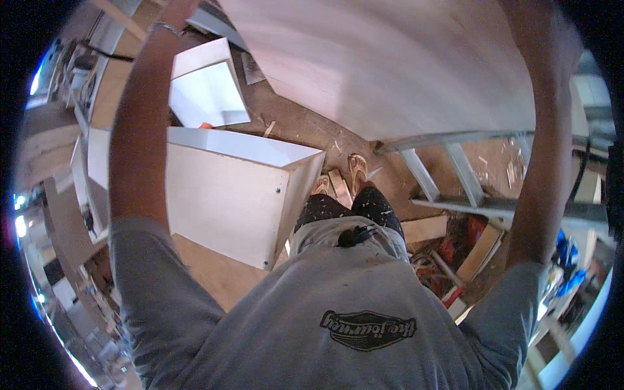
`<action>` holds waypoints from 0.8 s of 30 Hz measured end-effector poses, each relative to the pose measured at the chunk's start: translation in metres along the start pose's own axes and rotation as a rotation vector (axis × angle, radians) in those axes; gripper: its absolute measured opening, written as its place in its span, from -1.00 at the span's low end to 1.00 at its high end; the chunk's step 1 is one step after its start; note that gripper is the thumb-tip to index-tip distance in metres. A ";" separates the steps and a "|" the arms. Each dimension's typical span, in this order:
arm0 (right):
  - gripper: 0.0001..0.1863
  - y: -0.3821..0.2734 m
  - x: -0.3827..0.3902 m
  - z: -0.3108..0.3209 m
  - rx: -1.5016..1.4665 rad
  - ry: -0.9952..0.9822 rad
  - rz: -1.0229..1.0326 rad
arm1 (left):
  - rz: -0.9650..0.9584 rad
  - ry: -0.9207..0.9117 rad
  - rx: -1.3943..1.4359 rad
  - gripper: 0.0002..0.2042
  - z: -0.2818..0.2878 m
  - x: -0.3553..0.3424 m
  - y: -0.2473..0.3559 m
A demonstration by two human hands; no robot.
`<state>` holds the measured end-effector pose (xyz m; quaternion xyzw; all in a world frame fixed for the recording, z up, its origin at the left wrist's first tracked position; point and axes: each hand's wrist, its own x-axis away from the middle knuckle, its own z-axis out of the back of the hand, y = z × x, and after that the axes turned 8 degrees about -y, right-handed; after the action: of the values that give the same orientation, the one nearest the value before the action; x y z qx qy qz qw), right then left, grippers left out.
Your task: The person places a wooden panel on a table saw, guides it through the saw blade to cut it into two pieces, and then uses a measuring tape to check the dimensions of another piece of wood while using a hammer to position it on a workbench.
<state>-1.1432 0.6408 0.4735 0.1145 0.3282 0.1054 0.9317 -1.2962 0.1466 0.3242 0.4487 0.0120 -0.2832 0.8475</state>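
Both my arms reach up past the upper edge of the head view. Of my left hand only the part just beyond a thin bracelet shows; its fingers are cut off. My right forearm runs out at the top right, with that hand outside the picture. Between the arms a large pale panel fills the upper middle, slightly smeared. Whether either hand touches it cannot be seen. Below my left forearm stands a white open-topped box, like a cabinet carcass, with a smaller white box-shaped piece beyond it.
A metal ladder lies or leans at the right, under the panel's edge. Wood offcuts and red items litter the brown floor near my sandalled feet. Blue material sits far right; boards and clutter crowd the left.
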 end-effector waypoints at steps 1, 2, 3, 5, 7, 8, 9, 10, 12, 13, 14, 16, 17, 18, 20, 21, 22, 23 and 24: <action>-0.55 0.015 0.001 -0.021 0.016 -0.076 0.013 | 0.049 -0.001 0.334 -0.53 -0.027 0.001 -0.004; -0.58 0.034 0.003 -0.043 0.026 -0.152 0.020 | 0.084 -0.006 0.661 -0.52 -0.046 0.000 -0.004; -0.54 0.061 0.001 -0.076 0.119 -0.058 0.091 | 0.077 -0.014 0.222 -0.47 -0.047 -0.001 -0.002; -0.45 0.050 -0.009 -0.078 -0.048 -0.085 0.008 | 0.247 0.164 0.131 -0.50 -0.061 -0.001 -0.010; -0.42 0.057 -0.022 -0.091 -0.153 0.106 0.111 | 0.158 0.200 0.336 -0.40 -0.050 0.010 -0.042; -0.40 0.059 -0.028 -0.101 -0.089 0.065 0.047 | 0.262 0.221 0.372 -0.38 -0.056 -0.001 -0.051; -0.38 0.063 -0.033 -0.112 -0.139 0.082 0.044 | 0.344 0.211 0.366 -0.35 -0.056 -0.013 -0.051; -0.36 0.068 -0.037 -0.128 -0.208 0.164 0.090 | 0.414 0.175 0.360 -0.33 -0.059 -0.023 -0.050; -0.34 0.081 -0.053 -0.154 -0.210 0.158 0.060 | 0.513 0.089 0.331 -0.27 -0.055 -0.032 -0.036; -0.34 0.090 -0.059 -0.163 -0.209 0.118 0.072 | 0.531 0.039 0.316 -0.24 -0.057 -0.031 -0.025; -0.34 0.103 -0.056 -0.177 -0.182 0.083 0.064 | 0.451 -0.018 0.189 -0.26 -0.087 -0.037 0.012; -0.33 0.125 -0.066 -0.197 -0.149 0.030 0.064 | 0.513 -0.207 0.006 -0.33 -0.124 -0.059 0.132; -0.33 0.122 -0.070 -0.198 -0.135 0.000 0.066 | 0.542 -0.238 -0.004 -0.34 -0.130 -0.028 0.131; -0.33 0.118 -0.074 -0.198 -0.121 -0.032 0.060 | 0.586 -0.262 -0.077 -0.37 -0.136 -0.004 0.149; -0.32 0.113 -0.077 -0.201 -0.179 -0.166 0.003 | 0.738 -0.408 -0.104 -0.45 -0.144 0.025 0.211; -0.33 0.116 -0.079 -0.206 -0.145 -0.225 -0.057 | 0.773 -0.459 -0.198 -0.50 -0.144 0.041 0.223; -0.32 0.119 -0.080 -0.214 -0.206 -0.130 -0.024 | 0.763 -0.472 -0.092 -0.54 -0.138 0.067 0.227; -0.36 0.124 -0.081 -0.222 -0.169 -0.164 -0.049 | 0.752 -0.431 -0.199 -0.55 -0.136 0.086 0.243; -0.41 0.128 -0.077 -0.233 -0.143 -0.048 -0.015 | 0.742 -0.389 -0.307 -0.57 -0.134 0.104 0.263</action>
<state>-1.3660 0.7755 0.3782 0.0479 0.2981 0.1189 0.9459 -1.0492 0.3153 0.4139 0.2299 -0.2674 -0.0341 0.9351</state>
